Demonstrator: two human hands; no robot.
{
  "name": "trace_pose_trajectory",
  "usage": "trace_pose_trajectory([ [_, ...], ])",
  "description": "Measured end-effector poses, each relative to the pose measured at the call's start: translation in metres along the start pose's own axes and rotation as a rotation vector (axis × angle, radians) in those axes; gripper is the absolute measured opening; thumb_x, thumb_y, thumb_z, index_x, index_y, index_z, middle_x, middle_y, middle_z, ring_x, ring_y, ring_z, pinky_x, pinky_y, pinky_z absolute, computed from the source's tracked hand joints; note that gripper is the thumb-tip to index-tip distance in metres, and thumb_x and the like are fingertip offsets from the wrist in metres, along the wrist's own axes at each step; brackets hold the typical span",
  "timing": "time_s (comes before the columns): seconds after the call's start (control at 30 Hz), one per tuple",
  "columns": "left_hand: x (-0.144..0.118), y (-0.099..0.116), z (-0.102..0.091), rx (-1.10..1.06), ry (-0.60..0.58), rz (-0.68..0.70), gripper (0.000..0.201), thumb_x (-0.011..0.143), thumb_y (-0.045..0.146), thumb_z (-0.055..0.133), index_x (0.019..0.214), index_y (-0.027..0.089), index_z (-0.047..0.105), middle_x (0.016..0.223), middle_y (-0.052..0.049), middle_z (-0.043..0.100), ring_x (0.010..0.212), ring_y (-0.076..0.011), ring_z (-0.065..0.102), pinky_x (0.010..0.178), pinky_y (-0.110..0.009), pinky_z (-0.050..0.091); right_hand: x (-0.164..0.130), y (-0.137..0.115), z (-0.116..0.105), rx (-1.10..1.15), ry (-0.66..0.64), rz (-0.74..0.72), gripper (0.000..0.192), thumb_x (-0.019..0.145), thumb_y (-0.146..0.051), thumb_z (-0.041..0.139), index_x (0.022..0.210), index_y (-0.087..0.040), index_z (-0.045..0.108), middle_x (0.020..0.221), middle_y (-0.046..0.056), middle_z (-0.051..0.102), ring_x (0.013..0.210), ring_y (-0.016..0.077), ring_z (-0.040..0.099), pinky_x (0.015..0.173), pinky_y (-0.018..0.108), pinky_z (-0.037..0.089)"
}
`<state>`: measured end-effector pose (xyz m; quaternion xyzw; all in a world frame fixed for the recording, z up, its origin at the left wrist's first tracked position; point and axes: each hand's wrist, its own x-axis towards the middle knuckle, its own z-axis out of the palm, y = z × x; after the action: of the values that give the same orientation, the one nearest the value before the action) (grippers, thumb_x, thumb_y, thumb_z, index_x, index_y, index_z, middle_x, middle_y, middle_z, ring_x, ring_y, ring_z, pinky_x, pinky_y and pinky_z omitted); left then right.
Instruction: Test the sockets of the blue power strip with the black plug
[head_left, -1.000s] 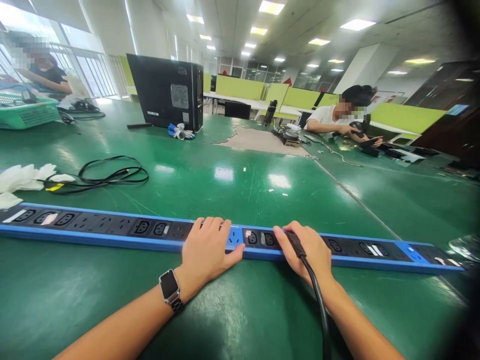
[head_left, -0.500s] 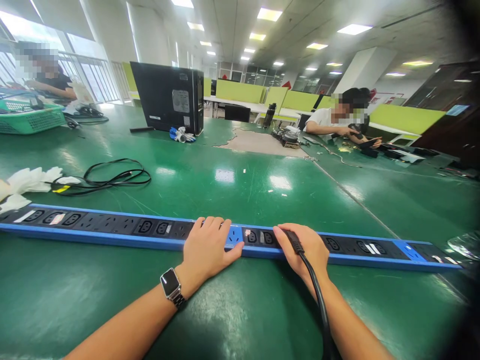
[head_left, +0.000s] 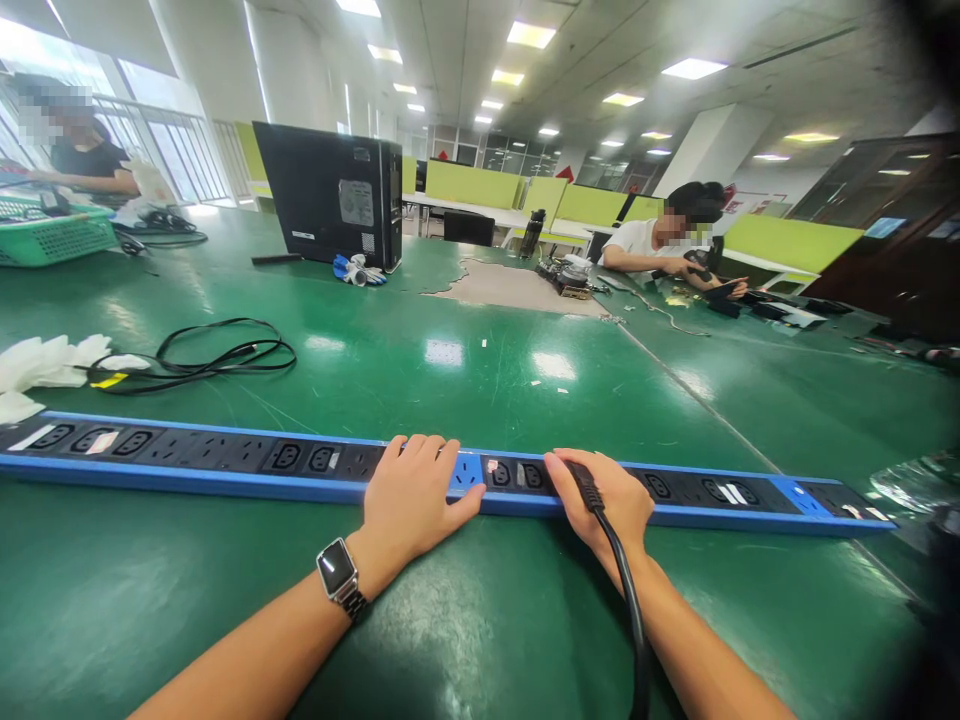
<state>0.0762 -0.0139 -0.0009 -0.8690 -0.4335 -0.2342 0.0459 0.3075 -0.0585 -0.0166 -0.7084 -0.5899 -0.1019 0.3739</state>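
Observation:
A long power strip [head_left: 225, 483] with a blue frame and black sockets lies across the green table before me. My left hand [head_left: 411, 500] is laid over its middle, fingers curled across the far edge and thumb pointing right beside a blue socket. My right hand [head_left: 604, 500] grips the black plug [head_left: 583, 482] of a power cord [head_left: 628, 590], pressed against the strip right of two sockets. The plug's front end is hidden, so I cannot tell how deep it sits. The thick cord runs down over my right wrist toward the lower edge.
A thin coiled black cable [head_left: 225, 350] and crumpled white material [head_left: 49, 365] lie at the left. Farther back are a black computer case [head_left: 330, 195], gloves [head_left: 358, 270], a green basket [head_left: 60, 240] and electronic parts [head_left: 570, 275]. Two people sit across the table.
The view has shifted slightly, so everything appears a little farther left. Both hands keep their places on the power strip, with the plug still in the right hand.

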Motion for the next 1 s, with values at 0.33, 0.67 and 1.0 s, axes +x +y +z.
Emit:
trace_pose_trajectory([
  [0.33,0.0003,0.0005,-0.001,-0.004,-0.059,-0.02,0.046,0.088,0.051,0.051,0.113,0.014,0.063,0.105,-0.011,0.068,0.102,-0.0291,0.06,0.093,-0.046,0.043,0.0012,-0.0018,-0.002,-0.044,-0.078,0.146,0.05,0.083,-0.068,0.048,0.081,-0.027,0.076,0.084,0.003,0.076,0.084,0.0245,0.069,0.074,0.033,0.046],
  [0.67,0.0007,0.0002,-0.0007,-0.006,-0.04,-0.015,0.044,0.087,0.05,0.053,0.113,0.016,0.063,0.106,-0.01,0.069,0.101,-0.0285,0.061,0.092,-0.046,0.043,-0.0019,0.0005,-0.0001,0.086,0.031,0.056,0.045,0.085,-0.058,0.05,0.081,-0.021,0.074,0.086,0.007,0.076,0.082,0.0231,0.07,0.081,0.032,0.049],
  [1.0,-0.0002,0.0006,-0.0008,-0.002,-0.018,-0.01,0.042,0.086,0.05,0.054,0.112,0.017,0.063,0.105,-0.01,0.069,0.1,-0.0279,0.062,0.092,-0.045,0.044,-0.0018,0.001,-0.0012,0.155,0.032,0.249,0.05,0.082,-0.065,0.05,0.08,-0.02,0.072,0.071,0.005,0.072,0.067,0.0213,0.067,0.067,0.029,0.046],
])
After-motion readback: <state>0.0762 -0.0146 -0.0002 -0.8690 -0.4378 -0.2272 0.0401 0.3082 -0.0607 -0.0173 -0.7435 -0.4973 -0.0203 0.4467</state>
